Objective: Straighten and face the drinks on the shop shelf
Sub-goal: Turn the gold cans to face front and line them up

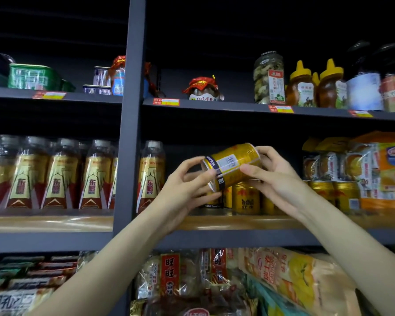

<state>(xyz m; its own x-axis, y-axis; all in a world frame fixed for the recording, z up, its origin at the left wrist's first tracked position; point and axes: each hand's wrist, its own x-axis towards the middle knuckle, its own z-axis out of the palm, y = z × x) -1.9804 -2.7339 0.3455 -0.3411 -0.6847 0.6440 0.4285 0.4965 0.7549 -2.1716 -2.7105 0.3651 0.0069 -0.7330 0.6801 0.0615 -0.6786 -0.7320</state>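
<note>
Gold can [232, 166] held tilted, nearly on its side, above the middle shelf [214, 222], in the gap between the bottle [151, 176] by the upright and the cans [246, 197] standing near the front edge. Left hand [187, 183] curled around the rimmed end, fingertips pinching; right hand [271, 176] curled around the other end, thumb pressed on the white barcode panel. Both closed on the can, none of its weight on the shelf. Risk, as a judgement: smooth glossy metal, round and thin-walled, easy to slip through fingertip holds while turned; a drop onto the row below likely to topple upright cans like skittles, or to dent the lid. Also possible: set down with the barcode outward instead of the logo, so not faced at all. Also a knock from the left forearm against that tall, narrow-shouldered plastic bottle with its film label, light and tippy by the look of it. Shelf lip a pale, shiny strip, slippery for a can landing off-square. To the right, crinkly cellophane snack packs [328, 160] stacked on more cans, soft and liable to slide if nudged.
</note>
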